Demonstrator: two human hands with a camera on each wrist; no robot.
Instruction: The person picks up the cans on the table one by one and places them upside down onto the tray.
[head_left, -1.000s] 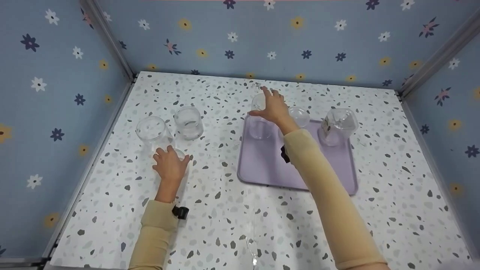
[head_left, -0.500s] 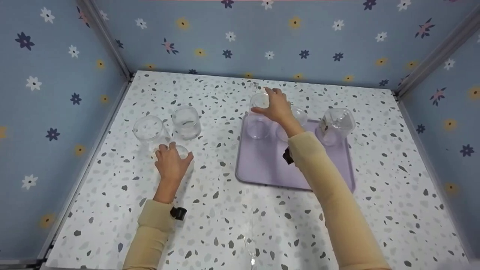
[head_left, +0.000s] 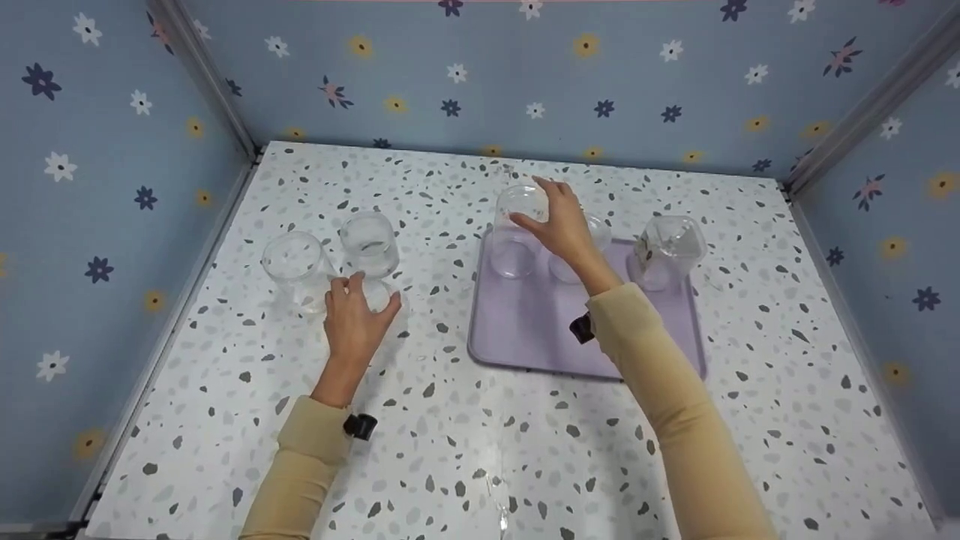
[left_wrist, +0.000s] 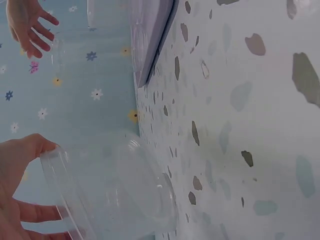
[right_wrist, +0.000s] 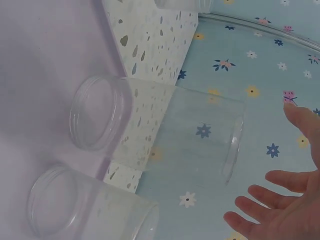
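Note:
My left hand (head_left: 354,322) pinches the rim of a short clear plastic jar (head_left: 377,295), thumb on one side and fingers on the other. In the left wrist view this jar (left_wrist: 120,190) is at or just above the table; I cannot tell which. A tall clear cylindrical jar (head_left: 511,236) stands upright at the back left of the purple tray (head_left: 525,330). Beside its top is my right hand (head_left: 566,232), fingers spread and holding nothing. The right wrist view shows a gap between those fingers and the tall jar (right_wrist: 165,125). Another clear round jar (head_left: 598,229) is partly hidden by the right hand.
A square-sided clear jar (head_left: 670,247) stands at the tray's back right. Left of the tray, two more clear round jars, a wide one (head_left: 295,266) and a smaller one (head_left: 371,246), stand on the speckled table (head_left: 420,420). Flower-patterned panels (head_left: 420,67) enclose the table.
My left hand has shifted right and slightly away from me with the short jar. My right hand has drawn off to the right of the tall jar, which stays standing on the tray.

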